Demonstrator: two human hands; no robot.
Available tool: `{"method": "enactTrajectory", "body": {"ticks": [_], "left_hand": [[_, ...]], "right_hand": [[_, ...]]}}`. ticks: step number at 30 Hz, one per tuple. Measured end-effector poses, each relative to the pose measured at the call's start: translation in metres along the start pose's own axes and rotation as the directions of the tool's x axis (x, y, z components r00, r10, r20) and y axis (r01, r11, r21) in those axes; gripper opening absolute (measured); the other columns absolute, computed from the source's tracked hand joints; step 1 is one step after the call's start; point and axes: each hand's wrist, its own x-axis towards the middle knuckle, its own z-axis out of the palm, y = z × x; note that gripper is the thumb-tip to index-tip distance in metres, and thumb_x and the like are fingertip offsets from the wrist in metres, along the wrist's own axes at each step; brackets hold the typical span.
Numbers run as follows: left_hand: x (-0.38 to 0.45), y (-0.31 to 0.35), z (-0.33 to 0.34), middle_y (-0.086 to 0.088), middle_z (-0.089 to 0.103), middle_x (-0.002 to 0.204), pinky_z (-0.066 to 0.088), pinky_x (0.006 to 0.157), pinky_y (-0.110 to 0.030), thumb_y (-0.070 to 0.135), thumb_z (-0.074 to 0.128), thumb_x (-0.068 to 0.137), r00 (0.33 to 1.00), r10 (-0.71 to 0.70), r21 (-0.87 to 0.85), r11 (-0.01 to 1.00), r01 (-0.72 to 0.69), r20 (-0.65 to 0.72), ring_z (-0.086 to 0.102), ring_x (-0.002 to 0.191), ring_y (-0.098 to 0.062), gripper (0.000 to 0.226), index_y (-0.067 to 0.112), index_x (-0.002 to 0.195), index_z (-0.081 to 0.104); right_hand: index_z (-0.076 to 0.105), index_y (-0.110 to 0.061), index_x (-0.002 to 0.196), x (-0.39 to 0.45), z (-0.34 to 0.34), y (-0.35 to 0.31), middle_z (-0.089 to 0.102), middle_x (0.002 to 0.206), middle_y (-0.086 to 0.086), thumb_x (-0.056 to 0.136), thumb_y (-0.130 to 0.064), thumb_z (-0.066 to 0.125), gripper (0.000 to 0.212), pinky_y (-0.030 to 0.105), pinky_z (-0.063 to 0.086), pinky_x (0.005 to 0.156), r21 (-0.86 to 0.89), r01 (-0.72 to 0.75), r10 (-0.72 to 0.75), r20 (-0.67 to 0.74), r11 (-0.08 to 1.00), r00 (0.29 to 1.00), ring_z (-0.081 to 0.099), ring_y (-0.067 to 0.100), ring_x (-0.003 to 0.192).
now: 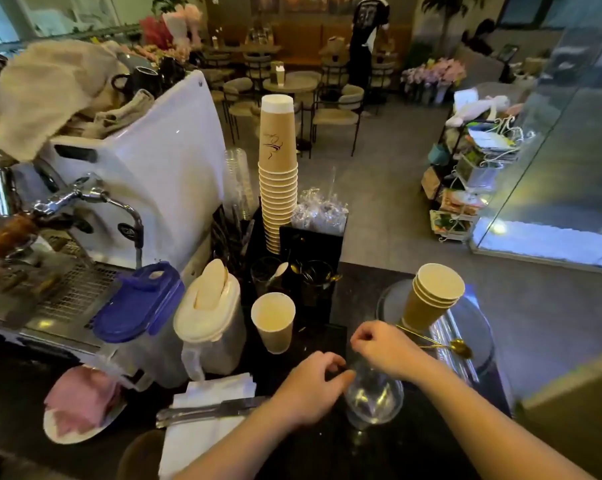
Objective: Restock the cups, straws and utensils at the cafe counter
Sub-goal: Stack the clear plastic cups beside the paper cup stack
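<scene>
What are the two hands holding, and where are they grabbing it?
Both hands are on a clear glass. The left hand pinches its rim on the left side, and the right hand pinches the rim at the back.

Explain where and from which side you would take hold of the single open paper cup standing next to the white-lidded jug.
Grip the single paper cup around its upper wall, just below the rim, coming from the right front. It stands upright with its mouth open, and its taper widens upward, so a grip there resists slipping. The white-lidded jug crowds its left and dark holders stand behind, so that side looks freest.
</scene>
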Motion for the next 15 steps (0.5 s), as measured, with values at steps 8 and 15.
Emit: {"method": "enactTrajectory", "body": {"ticks": [8,15], "left_hand": [[0.005,0.002,0.028,0.008,0.066,0.095,0.051,0.056,-0.026,0.042,0.067,0.080,0.992,-0.128,-0.187,0.974,0.130,0.021,0.066,0.069,-0.009,0.023,0.040,0.101,0.059],[-0.001,0.003,0.027,-0.001,0.071,0.077,0.055,0.046,-0.031,0.028,0.067,0.081,0.991,-0.129,-0.295,0.949,0.111,-0.041,0.068,0.051,-0.019,0.007,0.026,0.088,0.067]], "right_hand": [[0.065,-0.031,0.086,-0.015,0.009,0.015,0.069,0.084,-0.004,0.077,-0.026,0.054,0.015,0.025,0.051,0.063,0.038,-0.074,0.073,0.037,0.997,0.997,0.064,0.009,0.076],[0.065,-0.035,0.087,-0.020,0.009,0.021,0.070,0.089,-0.006,0.083,-0.011,0.056,0.026,0.020,0.052,0.063,0.029,-0.043,0.042,0.045,0.999,0.998,0.066,0.008,0.082]]}}
